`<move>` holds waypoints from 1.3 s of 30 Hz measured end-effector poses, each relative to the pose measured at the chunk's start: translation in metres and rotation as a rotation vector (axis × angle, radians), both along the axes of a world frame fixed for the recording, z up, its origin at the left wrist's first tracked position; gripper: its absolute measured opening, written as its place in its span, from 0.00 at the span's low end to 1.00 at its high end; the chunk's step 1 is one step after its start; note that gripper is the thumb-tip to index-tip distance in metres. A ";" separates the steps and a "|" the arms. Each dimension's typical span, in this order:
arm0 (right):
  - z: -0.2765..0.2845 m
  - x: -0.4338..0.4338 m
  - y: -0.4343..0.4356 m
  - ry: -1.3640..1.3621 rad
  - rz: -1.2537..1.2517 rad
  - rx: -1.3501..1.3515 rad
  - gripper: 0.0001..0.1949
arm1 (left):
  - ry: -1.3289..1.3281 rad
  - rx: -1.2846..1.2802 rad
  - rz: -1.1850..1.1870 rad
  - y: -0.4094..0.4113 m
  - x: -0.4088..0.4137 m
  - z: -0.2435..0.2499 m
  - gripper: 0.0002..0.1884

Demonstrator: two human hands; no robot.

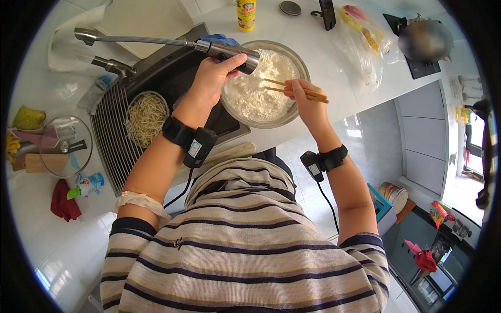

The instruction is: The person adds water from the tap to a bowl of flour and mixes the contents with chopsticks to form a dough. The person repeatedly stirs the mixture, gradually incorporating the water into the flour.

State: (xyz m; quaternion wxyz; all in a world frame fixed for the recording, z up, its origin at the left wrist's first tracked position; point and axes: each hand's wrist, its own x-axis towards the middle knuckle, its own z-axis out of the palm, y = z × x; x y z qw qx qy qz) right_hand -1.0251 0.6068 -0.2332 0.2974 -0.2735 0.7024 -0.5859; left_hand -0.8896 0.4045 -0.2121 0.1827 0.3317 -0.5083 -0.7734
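Note:
A wide metal bowl [305,74] of white flour [266,102] stands at the counter's edge beside the sink. My left hand [214,76] grips the pull-out faucet spray head [231,56], whose nozzle end is over the bowl's left part; its hose runs back to the left. Whether water flows from it I cannot tell. My right hand [307,102] holds a pair of wooden chopsticks [318,96] at the bowl's right side, tips pointing left at the flour. Both wrists wear black strapped devices with cables.
A bowl of bean sprouts [147,118] sits by the roll-up drying rack [113,144] at the sink [188,90]. Behind are a yellow bottle [246,15], a round lid [290,8], a phone on a stand [328,15] and plastic bags [364,54]. A glass lid [65,146] lies left.

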 end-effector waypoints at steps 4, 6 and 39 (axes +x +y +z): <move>-0.019 -0.004 0.001 0.178 0.057 0.079 0.12 | -0.011 0.010 0.009 0.000 0.001 0.001 0.15; -0.015 -0.006 0.000 0.244 0.062 0.120 0.12 | -0.015 0.012 0.007 0.000 0.002 0.002 0.15; 0.024 0.007 0.001 0.555 0.353 -0.009 0.07 | -0.061 -0.027 0.033 -0.014 -0.006 -0.009 0.15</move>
